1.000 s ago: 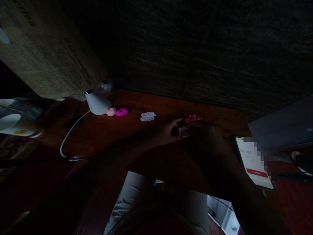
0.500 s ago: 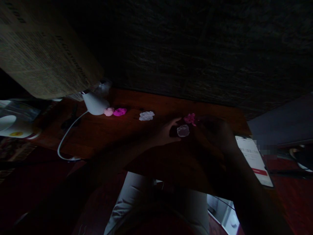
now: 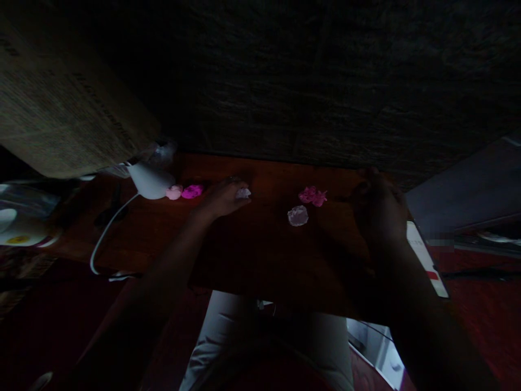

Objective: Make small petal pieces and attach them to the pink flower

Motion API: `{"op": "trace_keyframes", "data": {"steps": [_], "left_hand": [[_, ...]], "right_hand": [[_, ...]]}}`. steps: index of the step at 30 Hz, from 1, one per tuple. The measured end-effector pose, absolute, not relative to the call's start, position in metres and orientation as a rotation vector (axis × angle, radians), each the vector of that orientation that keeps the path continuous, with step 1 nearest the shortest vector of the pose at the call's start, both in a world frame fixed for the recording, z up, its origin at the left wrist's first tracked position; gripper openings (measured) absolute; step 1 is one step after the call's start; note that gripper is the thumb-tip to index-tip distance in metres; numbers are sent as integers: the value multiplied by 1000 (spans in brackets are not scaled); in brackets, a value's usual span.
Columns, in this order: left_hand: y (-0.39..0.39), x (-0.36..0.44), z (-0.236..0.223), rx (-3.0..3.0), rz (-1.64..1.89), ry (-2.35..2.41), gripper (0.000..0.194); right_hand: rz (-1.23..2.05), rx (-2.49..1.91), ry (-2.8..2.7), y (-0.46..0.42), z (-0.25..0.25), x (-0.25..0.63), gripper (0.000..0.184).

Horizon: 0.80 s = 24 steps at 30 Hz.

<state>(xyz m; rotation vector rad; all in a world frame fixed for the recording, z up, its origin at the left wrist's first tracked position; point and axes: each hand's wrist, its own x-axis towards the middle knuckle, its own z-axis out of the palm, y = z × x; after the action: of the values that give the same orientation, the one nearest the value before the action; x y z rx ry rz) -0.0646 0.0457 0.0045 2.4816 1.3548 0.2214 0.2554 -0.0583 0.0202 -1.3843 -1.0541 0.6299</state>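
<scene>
My left hand [image 3: 224, 196] is closed around a whitish crumpled lump [image 3: 243, 193], which looks like modelling clay and shows between thumb and fingers. Off to the right, my right hand [image 3: 378, 203] is raised with its fingers curled together; whether anything is in them is too dark to see. Between the hands lie a pink ragged lump [image 3: 312, 196] and, just below it, a pale flattened piece [image 3: 298, 216]. Left of my left hand, a magenta lump [image 3: 192, 191] rests beside a light pink lump [image 3: 174, 192].
The wooden table [image 3: 260, 255] is dim. A white cone-shaped object with a cable [image 3: 150, 182] stands at its left, below a printed cardboard sheet [image 3: 73, 119]. A phone [image 3: 425, 260] lies at the right edge. A dark wall rises behind.
My left hand has left the pale flattened piece and moved left onto the whitish lump. My right hand has drawn away from the pink lump, to the right.
</scene>
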Motion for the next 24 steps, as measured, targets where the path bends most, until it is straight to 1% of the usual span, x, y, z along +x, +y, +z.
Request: {"op": "trace_keyframes", "data": {"steps": [1,3,7,10,12,13,14,15,17,21,24], "left_hand": [[45,-64,4,2485,214,1345,30],[43,-61,5,2473,267,1333,28],[39,-56,9,2313,517,1129,34],[32,-52,14,2064,621,886,37],[25,-48,18,1919,591,766,35],[21,-46,20,1876,548,715,33],[18,-44,22,1855,507,670,32],[15,-42,24,1848,472,630,30],[11,-38,25,1849,423,574,29],[8,-32,20,1810,397,523,26],[9,-31,17,1767,360,532,29]], "right_hand": [[653,-1336,-912,-57,19,257,34],[688,-1299,-815,-55,17,258,29],[821,-1359,-1036,-59,24,256,38],[1108,-1358,-1300,-73,33,241,29],[1548,-1279,-1594,-84,34,224,29],[1722,-1227,-1690,-89,33,215,29],[1824,-1190,-1740,-93,30,205,30],[1861,-1181,-1770,-96,26,196,31],[1833,-1165,-1773,-99,16,180,32],[1689,-1224,-1621,-99,3,166,39],[1583,-1286,-1615,-98,-2,164,43]]}}
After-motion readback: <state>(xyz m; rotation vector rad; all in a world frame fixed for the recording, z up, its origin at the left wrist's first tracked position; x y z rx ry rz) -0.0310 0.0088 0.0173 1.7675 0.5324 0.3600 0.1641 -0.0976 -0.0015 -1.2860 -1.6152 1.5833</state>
